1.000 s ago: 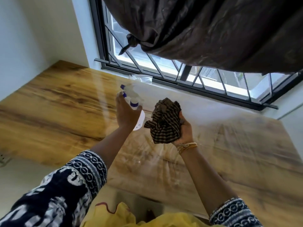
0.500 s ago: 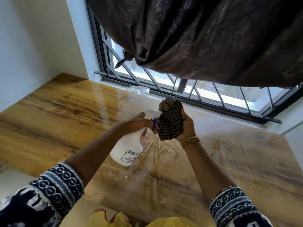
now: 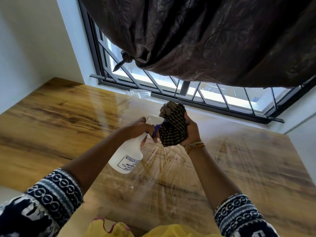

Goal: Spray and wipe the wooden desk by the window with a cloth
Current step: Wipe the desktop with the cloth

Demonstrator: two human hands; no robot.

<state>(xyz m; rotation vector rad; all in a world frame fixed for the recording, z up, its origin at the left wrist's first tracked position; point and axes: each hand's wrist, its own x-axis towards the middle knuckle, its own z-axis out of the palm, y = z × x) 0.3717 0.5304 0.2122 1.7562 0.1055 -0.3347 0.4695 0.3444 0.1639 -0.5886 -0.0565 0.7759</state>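
The wooden desk (image 3: 51,127) spans the view under the window, covered with a shiny clear film. My left hand (image 3: 138,129) grips the neck of a white spray bottle (image 3: 127,156) with a blue trigger, tilted above the desk's middle. Its nozzle points at a bunched dark checked cloth (image 3: 172,125), which my right hand (image 3: 191,129) holds up right next to it. The nozzle tip is hidden against the cloth.
A barred window (image 3: 213,96) with a dark frame runs along the desk's far edge. A dark tied curtain (image 3: 205,35) hangs over it, low above the hands. A small crumpled clear plastic piece (image 3: 140,93) lies by the sill. White walls close in left and right.
My left hand swung the bottle from pointing away at the desk to pointing right, at the cloth. The cloth hand rose slightly, and the view tilted up.
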